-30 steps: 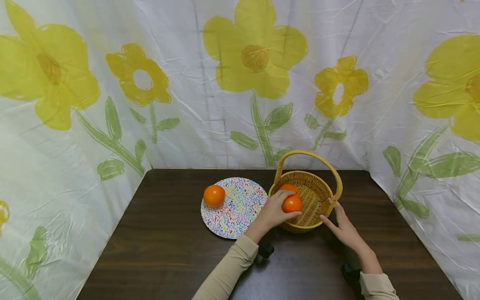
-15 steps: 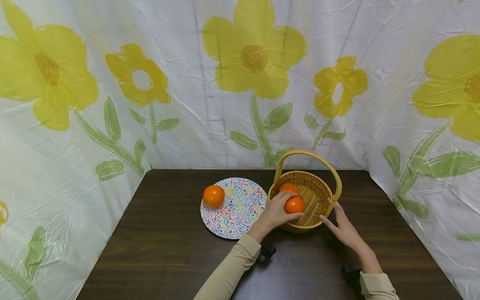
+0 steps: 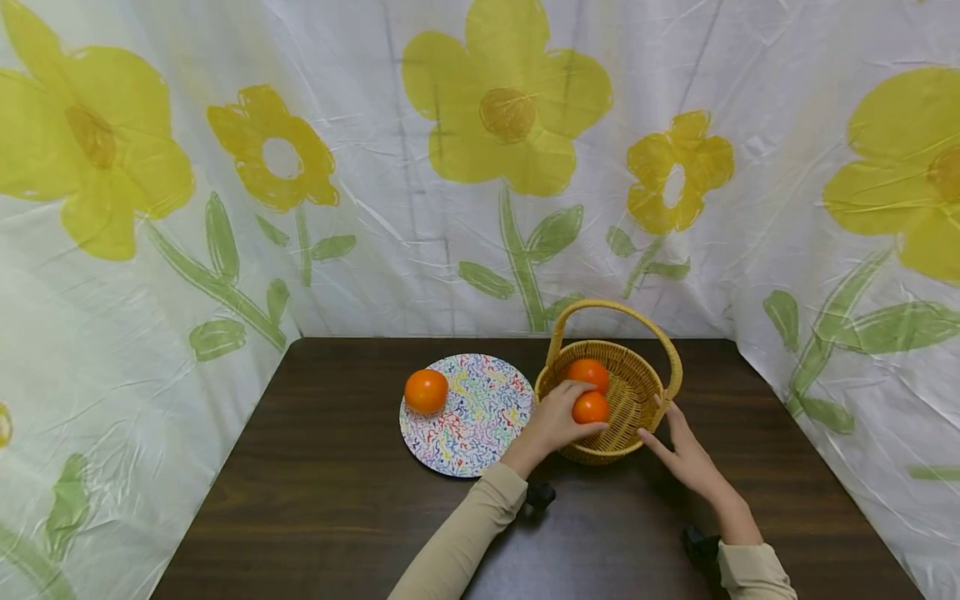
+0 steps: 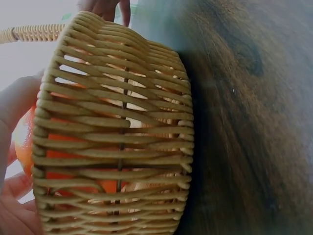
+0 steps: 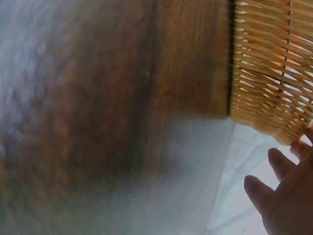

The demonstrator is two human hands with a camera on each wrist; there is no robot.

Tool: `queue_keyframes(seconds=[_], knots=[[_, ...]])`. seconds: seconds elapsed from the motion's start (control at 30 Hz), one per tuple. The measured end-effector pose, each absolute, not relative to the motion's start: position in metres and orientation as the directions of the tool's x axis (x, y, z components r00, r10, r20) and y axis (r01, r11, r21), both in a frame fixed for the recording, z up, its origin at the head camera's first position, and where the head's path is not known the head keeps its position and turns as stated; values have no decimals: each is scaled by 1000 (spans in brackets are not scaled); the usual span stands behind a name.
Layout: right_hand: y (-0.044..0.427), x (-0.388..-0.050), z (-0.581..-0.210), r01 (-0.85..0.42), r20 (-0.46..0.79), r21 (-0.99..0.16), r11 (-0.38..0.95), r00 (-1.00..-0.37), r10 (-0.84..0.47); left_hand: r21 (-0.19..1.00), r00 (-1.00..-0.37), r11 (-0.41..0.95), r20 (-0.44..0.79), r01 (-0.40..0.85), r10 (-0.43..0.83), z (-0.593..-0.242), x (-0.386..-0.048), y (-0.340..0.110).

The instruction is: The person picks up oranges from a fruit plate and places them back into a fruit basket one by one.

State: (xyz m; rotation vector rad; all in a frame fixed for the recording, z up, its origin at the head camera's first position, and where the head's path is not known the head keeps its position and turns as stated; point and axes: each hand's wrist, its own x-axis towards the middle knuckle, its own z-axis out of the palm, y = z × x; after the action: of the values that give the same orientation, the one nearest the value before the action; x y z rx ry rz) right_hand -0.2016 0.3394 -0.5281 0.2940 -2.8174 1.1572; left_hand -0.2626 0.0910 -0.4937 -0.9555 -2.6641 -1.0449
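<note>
Where left grip point(image 3: 558, 422) overlaps, fruit point(image 3: 592, 408) partly hidden

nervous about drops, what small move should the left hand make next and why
Probably lower the round orange fruit slightly: the left hand grips it inside the tan wicker basket, yet the left wrist view shows it jutting above the rim.

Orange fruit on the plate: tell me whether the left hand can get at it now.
Probably not yet: the left hand grips another fruit at the basket, though nothing visible covers the fruit on the plate.
</note>
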Motion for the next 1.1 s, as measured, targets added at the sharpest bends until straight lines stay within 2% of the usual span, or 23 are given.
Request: queue_keyframes(seconds=[0.3, 0.57, 1.1], knots=[[339, -201, -528, -203, 146, -684, 701, -979, -141, 568, -796, 574, 287, 589, 533, -496, -263, 100], [339, -202, -527, -197, 138, -689, 697, -980, -140, 537, -780, 578, 304, 615, 547, -496, -267, 108], [339, -202, -526, -193, 137, -682, 706, -981, -137, 490, -787, 623, 282, 610, 549, -499, -274, 123]])
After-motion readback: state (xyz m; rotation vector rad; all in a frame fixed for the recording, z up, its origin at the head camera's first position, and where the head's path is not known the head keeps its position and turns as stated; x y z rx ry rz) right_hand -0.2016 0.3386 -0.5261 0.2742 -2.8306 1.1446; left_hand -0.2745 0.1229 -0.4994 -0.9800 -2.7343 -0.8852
